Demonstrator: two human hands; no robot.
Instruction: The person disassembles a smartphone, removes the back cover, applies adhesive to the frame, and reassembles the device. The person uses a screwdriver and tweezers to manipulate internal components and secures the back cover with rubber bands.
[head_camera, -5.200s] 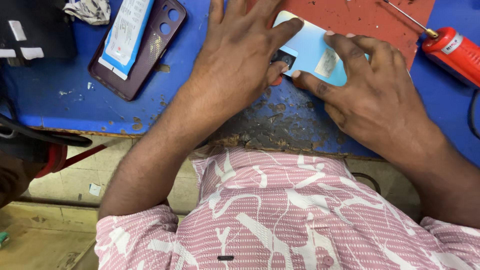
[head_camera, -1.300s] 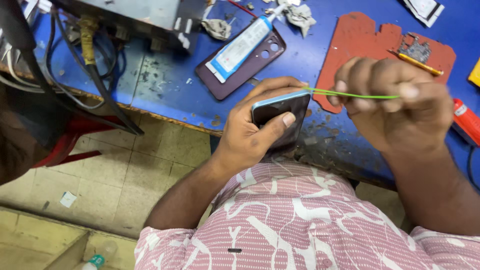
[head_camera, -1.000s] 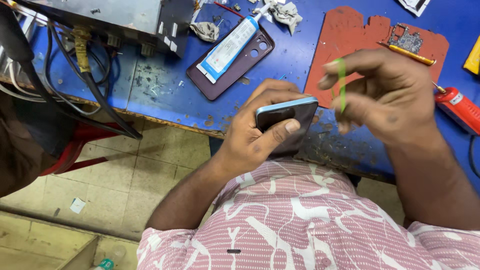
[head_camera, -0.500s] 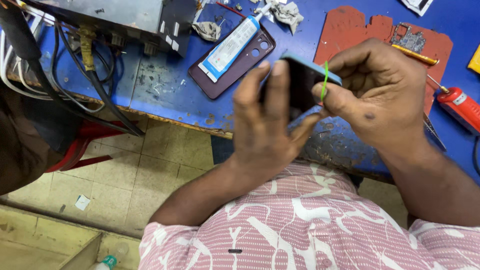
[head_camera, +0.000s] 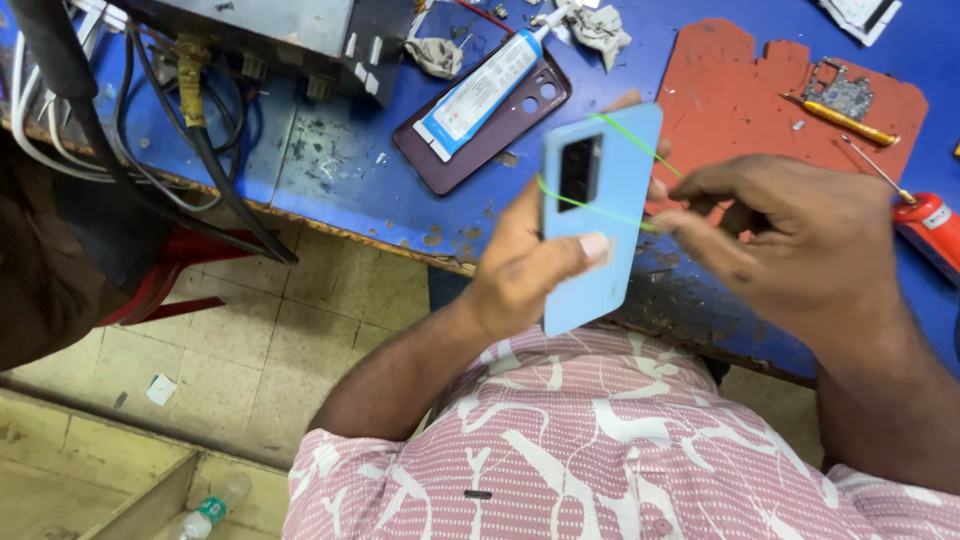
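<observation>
My left hand (head_camera: 530, 270) holds a light blue phone (head_camera: 600, 215) upright with its back and dark camera block facing me, thumb pressed on the back cover. A thin green rubber band (head_camera: 610, 205) is looped round the phone's upper part. My right hand (head_camera: 790, 245) pinches the band just right of the phone and stretches it. Both hands hover over the front edge of the blue workbench (head_camera: 340, 170).
A maroon phone back cover (head_camera: 485, 125) with a white and blue glue tube (head_camera: 485, 85) on it lies behind. A red mat (head_camera: 770, 90) carries a small circuit board (head_camera: 845, 90) and a yellow tool (head_camera: 835, 118). A grey box with cables (head_camera: 250, 30) stands left, a red tool (head_camera: 930, 225) at right.
The phone went from flat on the bench to lifted and turned upright, back facing me. My right hand pulled the green band out and wrapped it round the phone's top.
</observation>
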